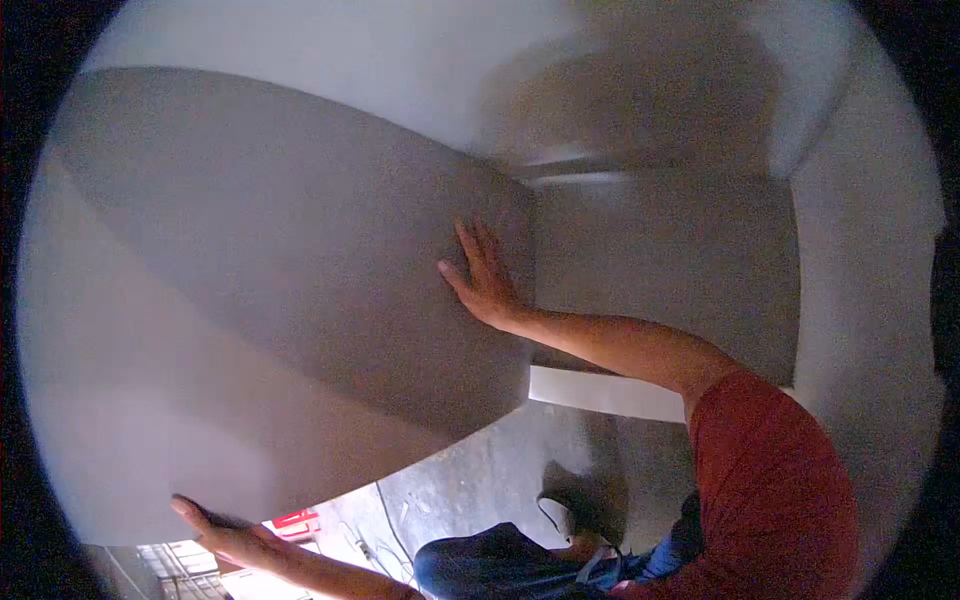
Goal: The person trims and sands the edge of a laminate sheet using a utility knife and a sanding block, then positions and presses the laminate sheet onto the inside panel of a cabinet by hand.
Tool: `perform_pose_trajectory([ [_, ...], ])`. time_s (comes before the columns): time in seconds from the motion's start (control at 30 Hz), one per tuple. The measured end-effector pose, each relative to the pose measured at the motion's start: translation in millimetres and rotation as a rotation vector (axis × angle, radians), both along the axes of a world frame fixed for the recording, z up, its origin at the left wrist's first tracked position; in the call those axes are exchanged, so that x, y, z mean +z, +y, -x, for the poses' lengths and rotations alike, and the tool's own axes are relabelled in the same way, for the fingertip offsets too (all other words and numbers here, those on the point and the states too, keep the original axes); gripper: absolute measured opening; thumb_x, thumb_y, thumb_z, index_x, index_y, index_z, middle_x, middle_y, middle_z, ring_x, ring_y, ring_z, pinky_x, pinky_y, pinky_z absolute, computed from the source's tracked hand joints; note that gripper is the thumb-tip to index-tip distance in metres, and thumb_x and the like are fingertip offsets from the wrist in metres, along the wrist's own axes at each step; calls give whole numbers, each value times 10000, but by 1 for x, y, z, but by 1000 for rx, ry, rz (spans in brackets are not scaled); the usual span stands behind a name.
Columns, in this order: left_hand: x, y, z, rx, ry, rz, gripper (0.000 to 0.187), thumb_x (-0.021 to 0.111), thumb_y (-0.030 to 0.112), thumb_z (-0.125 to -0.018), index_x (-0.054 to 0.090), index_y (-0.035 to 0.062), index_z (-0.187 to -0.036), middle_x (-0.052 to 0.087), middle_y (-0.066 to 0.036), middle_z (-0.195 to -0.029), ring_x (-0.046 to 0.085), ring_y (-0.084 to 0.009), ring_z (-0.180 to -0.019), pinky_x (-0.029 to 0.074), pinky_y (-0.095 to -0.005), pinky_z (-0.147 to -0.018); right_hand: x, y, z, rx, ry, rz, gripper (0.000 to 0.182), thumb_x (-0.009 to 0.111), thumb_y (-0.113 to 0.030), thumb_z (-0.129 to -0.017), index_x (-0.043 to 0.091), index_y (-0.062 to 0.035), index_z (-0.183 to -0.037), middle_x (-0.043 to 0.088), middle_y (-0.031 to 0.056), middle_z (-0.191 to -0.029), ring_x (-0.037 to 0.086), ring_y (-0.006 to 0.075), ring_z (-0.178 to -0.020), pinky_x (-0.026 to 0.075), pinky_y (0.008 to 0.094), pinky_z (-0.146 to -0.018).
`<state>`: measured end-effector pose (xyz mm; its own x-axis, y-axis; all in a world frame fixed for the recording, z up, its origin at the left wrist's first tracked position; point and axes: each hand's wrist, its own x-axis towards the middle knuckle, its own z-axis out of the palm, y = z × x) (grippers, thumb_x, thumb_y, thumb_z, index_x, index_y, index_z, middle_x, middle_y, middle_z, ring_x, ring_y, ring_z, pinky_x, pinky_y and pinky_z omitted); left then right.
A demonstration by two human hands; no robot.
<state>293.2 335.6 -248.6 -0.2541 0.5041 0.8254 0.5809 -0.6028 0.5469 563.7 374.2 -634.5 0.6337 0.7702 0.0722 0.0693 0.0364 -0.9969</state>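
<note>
A large, smooth, pale grey panel fills the left of the head view, partly in shadow. My right hand lies against it near its right end, fingers spread and palm towards the surface. At the lower left, my left hand holds the panel's lower edge. Its thumb rests on the near face, while the other fingers are hidden behind the edge. What lies behind the panel cannot be seen.
White walls and a grey recessed surface stand to the right, with a white strip below. A cable, a red object and a wire rack show near the concrete floor. A shoe is visible by my legs.
</note>
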Motion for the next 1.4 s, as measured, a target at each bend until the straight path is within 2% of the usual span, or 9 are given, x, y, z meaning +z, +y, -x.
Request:
perform_pose_trajectory([
  [0.03,0,-6,-9,95,-46,31,705,744,426,-898,583,-148,-1274,586,-221,-1367,587,-271,-1203,470,-408,-1054,4,4,-8,0,-52,10,738,460,-496,-1036,135,-174,-1615,18,285,-1640,64,481,-1516,125,661,-1186],
  [0.07,1,-5,5,242,141,140,791,479,591,-995,435,-34,-1477,424,-196,-1547,429,-332,-1412,310,-438,-1195,10,9,-12,12,-43,-10,738,460,-496,-1036,135,-174,-1615,18,285,-1640,64,481,-1516,125,661,-1186],
  [0.17,12,-18,-25,1,-95,141,774,728,488,-893,557,-137,-1317,563,-215,-1385,577,-299,-1198,465,-419,-1050,52,23,-25,-12,-64,-112,741,465,-511,-1029,140,-194,-1614,17,279,-1641,56,544,-1491,124,696,-1166],
  [0.3,13,-13,-26,-48,-143,189,892,541,613,-967,394,-118,-1457,444,-254,-1491,489,-374,-1312,411,-509,-1108,108,29,-47,-41,-417,-255,858,557,-633,-935,160,-275,-1607,9,268,-1640,40,622,-1449,166,761,-1121],
  [0.33,13,-17,-29,108,-116,214,897,539,615,-966,394,-121,-1456,443,-261,-1489,489,-386,-1310,409,-522,-1106,119,28,-49,-4,-480,-241,912,594,-683,-888,172,-303,-1602,-6,262,-1641,34,636,-1440,179,796,-1094],
  [0.53,7,-12,-1,-103,-166,248,867,558,585,-966,379,-92,-1477,422,-242,-1511,443,-394,-1351,397,-551,-1112,120,35,-65,26,-464,-260,1030,655,-768,-777,192,-343,-1593,-68,242,-1642,5,655,-1428,202,861,-1015],
  [0.8,-18,-21,-30,-127,-257,134,885,661,550,-919,374,-76,-1474,395,-235,-1524,432,-404,-1346,368,-595,-1118,108,33,-78,102,-451,-242,1064,719,-735,-748,199,-343,-1590,-55,236,-1646,-3,650,-1432,201,860,-1016],
  [1.17,39,11,41,-130,-163,301,891,500,658,-953,381,-40,-1494,362,-210,-1564,384,-412,-1389,317,-610,-1139,139,51,-44,59,-382,-215,1146,697,-790,-717,153,-310,-1604,-57,216,-1657,-27,624,-1448,156,866,-1024],
  [1.4,45,3,17,-46,-143,259,895,513,656,-948,368,-23,-1512,377,-192,-1563,414,-407,-1380,328,-593,-1152,86,48,-73,115,-30,-117,1240,678,-791,-738,60,-176,-1619,-84,250,-1648,-62,561,-1480,107,761,-1139],
])
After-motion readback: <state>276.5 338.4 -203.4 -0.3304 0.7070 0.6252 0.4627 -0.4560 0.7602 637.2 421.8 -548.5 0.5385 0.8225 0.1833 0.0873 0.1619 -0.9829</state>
